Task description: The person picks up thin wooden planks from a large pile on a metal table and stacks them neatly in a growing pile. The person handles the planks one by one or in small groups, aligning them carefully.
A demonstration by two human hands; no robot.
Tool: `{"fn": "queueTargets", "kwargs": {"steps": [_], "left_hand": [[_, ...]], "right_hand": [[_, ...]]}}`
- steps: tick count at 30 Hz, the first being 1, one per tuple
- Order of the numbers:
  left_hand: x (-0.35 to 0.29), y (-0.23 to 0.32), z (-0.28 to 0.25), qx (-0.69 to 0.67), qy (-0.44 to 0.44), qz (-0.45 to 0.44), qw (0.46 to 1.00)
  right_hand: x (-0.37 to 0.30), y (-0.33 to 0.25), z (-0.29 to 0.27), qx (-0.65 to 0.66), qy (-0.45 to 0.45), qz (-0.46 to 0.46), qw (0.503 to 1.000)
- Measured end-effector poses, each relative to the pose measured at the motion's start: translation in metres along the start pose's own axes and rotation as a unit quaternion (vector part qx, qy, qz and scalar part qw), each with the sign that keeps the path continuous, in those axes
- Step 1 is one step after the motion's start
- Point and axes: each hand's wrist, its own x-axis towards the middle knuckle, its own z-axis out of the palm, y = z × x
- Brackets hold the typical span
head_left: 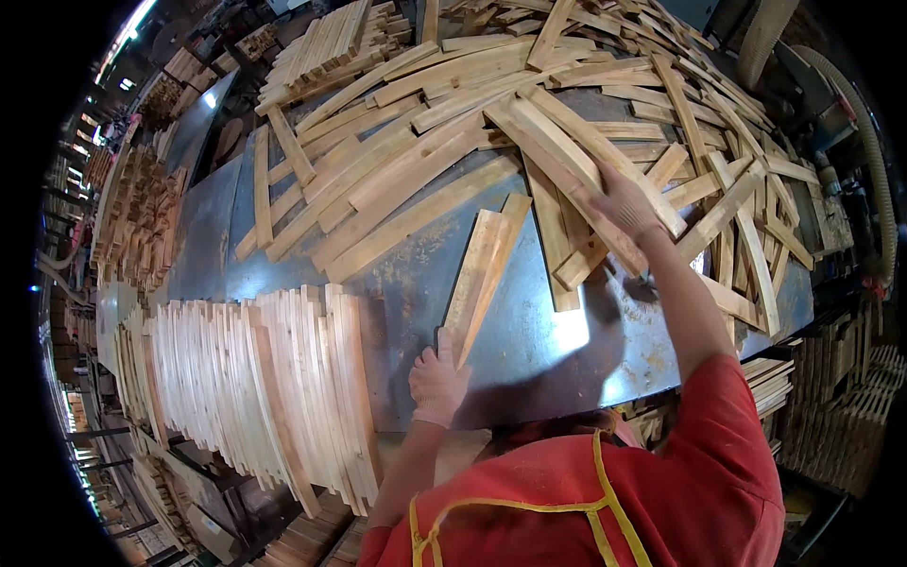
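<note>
My left hand [438, 380], in a pale glove, grips the near end of two narrow wooden slats [477, 274]. These slats lie close together at a slight angle and point away from me over the metal tabletop. Farther out, my right hand [626, 202] reaches to the right, its fingers closed over a long wooden plank [559, 163] at the near side of the loose pile. Another plank [605, 151] runs alongside it, partly hidden by that hand. Beneath them, more boards [553, 246] lie crosswise.
A metal table [402, 317] carries a jumbled pile of boards [416, 170] across its far side. At left stands a tight row of slats [255, 378]. Stacked strips [321, 52] sit at the far left, and a ribbed hose [864, 142] hangs at right.
</note>
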Motion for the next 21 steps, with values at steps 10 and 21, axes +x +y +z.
{"fn": "queueTargets", "kwargs": {"steps": [10,21], "left_hand": [[-0.057,-0.049,-0.008,-0.448,-0.047,0.008,0.893],[-0.130,-0.136,0.011,-0.142,0.123,-0.083,0.979]], "right_hand": [[-0.026,-0.029,0.098,0.139,0.015,0.033,0.990],[-0.261,-0.254,0.249,0.064,-0.420,-0.137,0.895]]}}
